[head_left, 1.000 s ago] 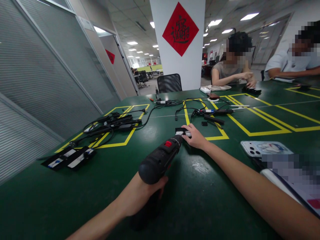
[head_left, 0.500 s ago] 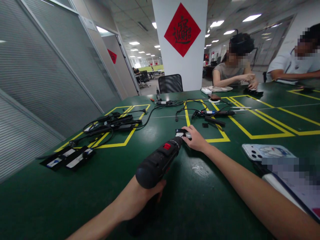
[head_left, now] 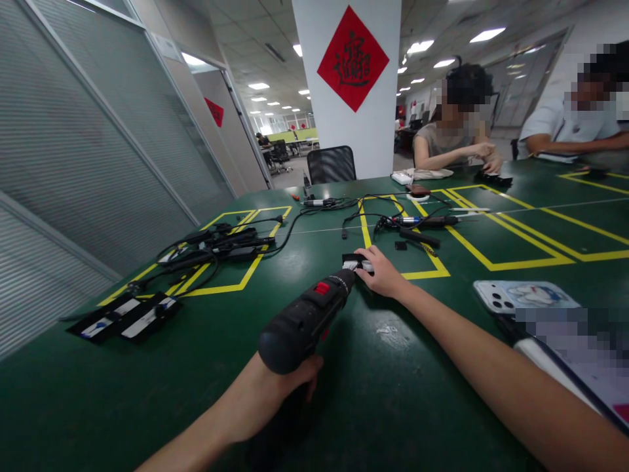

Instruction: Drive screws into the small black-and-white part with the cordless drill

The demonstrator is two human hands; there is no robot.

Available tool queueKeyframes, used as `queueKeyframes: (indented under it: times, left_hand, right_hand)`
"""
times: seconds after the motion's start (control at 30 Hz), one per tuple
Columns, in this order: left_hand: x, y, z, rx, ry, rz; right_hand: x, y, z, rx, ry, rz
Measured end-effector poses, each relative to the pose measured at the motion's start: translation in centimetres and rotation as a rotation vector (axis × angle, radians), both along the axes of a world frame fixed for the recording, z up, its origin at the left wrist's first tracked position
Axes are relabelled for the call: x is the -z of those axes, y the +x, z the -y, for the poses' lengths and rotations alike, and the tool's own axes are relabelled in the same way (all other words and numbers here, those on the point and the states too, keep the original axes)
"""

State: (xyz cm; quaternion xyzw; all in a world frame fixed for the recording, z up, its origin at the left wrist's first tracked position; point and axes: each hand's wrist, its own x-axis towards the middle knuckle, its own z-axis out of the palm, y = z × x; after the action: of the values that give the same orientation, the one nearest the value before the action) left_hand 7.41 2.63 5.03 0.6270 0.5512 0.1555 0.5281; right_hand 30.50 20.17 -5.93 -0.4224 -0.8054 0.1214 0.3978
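My left hand (head_left: 275, 387) is wrapped round the grip of a black cordless drill (head_left: 302, 321) with a red switch on top. The drill tilts away from me, and its chuck end meets a small black-and-white part (head_left: 350, 263) on the table. The fingers of my right hand (head_left: 381, 272) close on that part from its right side and hide much of it. Whether the bit touches the part, I cannot tell.
Black cables and adapters (head_left: 230, 246) lie tangled at left, near two black-and-white pieces (head_left: 152, 316). A pen-like tool (head_left: 422, 221) lies beyond my right hand. A phone (head_left: 525, 295) rests at right. Two people sit across the green table (head_left: 206, 380).
The whole view has shifted slightly. Both hands keep their hold, with the drill's chuck end still at the black-and-white part.
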Motion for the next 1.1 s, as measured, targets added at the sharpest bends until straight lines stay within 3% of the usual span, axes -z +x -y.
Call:
queueKeyframes:
  times: [0.37,0.67,1.1]
  left_hand:
    - [0.79,-0.3,-0.03,-0.025,0.019,0.028]
    - [0.23,-0.06,0.3,-0.008,0.02,-0.058]
    - [0.72,0.05,0.14,0.007,0.03,-0.016]
  right_hand:
    - [0.46,-0.14,-0.22,0.013,0.011,0.015]
    - [0.32,-0.18,-0.27,0.021,0.015,0.035]
    - [0.2,-0.12,-0.12,0.015,0.007,0.018]
